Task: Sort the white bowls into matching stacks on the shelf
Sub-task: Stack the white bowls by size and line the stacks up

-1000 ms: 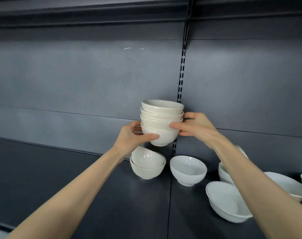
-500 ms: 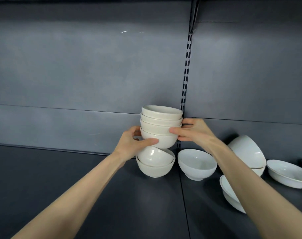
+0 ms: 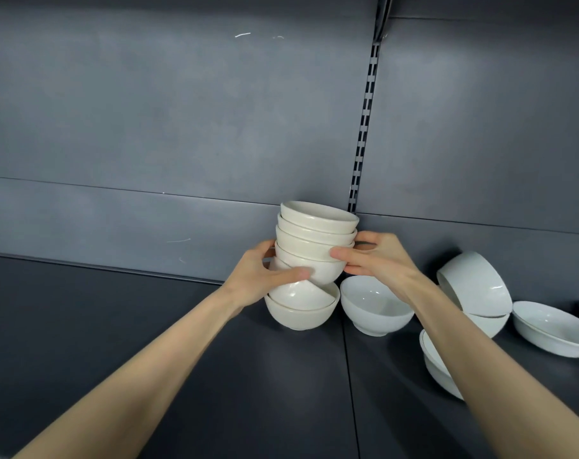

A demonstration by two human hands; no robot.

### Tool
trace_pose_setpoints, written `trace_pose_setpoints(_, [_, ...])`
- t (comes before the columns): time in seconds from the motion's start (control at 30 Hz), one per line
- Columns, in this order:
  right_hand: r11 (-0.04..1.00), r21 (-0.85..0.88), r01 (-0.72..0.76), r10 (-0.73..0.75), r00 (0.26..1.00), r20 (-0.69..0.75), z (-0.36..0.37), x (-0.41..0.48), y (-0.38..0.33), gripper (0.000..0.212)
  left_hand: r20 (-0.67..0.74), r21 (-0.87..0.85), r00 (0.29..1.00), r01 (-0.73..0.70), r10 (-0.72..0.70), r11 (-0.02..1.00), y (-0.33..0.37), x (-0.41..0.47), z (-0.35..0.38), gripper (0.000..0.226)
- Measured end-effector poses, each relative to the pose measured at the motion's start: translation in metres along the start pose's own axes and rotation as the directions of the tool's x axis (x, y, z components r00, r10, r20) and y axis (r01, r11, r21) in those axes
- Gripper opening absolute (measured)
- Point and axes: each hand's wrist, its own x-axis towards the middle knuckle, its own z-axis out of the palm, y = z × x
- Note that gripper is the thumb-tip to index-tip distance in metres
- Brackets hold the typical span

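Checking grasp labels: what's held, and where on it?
The stack of cream bowls, gripped at its lowest bowls: left hand on the left side, right hand on the right side.

Your left hand [image 3: 265, 276] and right hand [image 3: 377, 260] gripped a stack of four cream bowls [image 3: 314, 236] from either side. It leaned slightly, with its base right over two nested cream bowls [image 3: 301, 308] standing on the dark shelf [image 3: 116, 326]. Just beside those, to the right, stood a single white bowl [image 3: 374, 309]. Farther right, a tilted white bowl [image 3: 476, 283] leaned on another.
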Motion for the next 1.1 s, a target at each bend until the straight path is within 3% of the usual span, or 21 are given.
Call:
trace_pose_setpoints(0.13, [1.000,0.001,0.002,-0.002,1.000,-0.003,0.000,0.000,0.005,0.038,0.032,0.084,0.999,0.005,-0.008,0.996,-0.002,-0.002,0.002,0.095])
trace_pose_setpoints(0.27, [1.000,-0.018,0.003,-0.003,1.000,0.006,-0.001,0.000,0.008,0.036,0.042,0.132,0.999,0.017,-0.023,0.991,-0.005,-0.004,0.007,0.088])
trace_pose_setpoints(0.37, [0.999,-0.033,-0.005,0.005,1.000,0.013,0.000,-0.001,0.014,0.038,0.007,0.154,1.000,0.026,-0.027,0.988,-0.012,-0.004,0.008,0.098])
trace_pose_setpoints(0.6, [1.000,-0.014,0.002,-0.002,1.000,-0.001,0.002,-0.005,0.023,0.038,-0.005,0.090,1.000,0.005,-0.004,0.996,-0.026,-0.008,0.014,0.083])
trace_pose_setpoints(0.73, [1.000,-0.022,0.013,-0.013,1.000,0.006,0.002,-0.006,0.024,0.040,0.031,0.109,0.999,0.020,-0.024,0.994,-0.034,-0.008,0.013,0.093])
trace_pose_setpoints(0.87, [0.999,-0.052,0.004,-0.003,1.000,0.016,-0.001,-0.005,0.025,0.049,0.065,0.046,0.997,0.026,-0.029,0.999,-0.028,-0.010,0.011,0.095])
trace_pose_setpoints(1.1, [0.989,-0.146,-0.002,0.019,0.993,0.117,0.004,-0.006,0.029,0.072,0.100,0.097,0.993,0.060,-0.069,0.994,-0.025,-0.008,0.001,0.084])
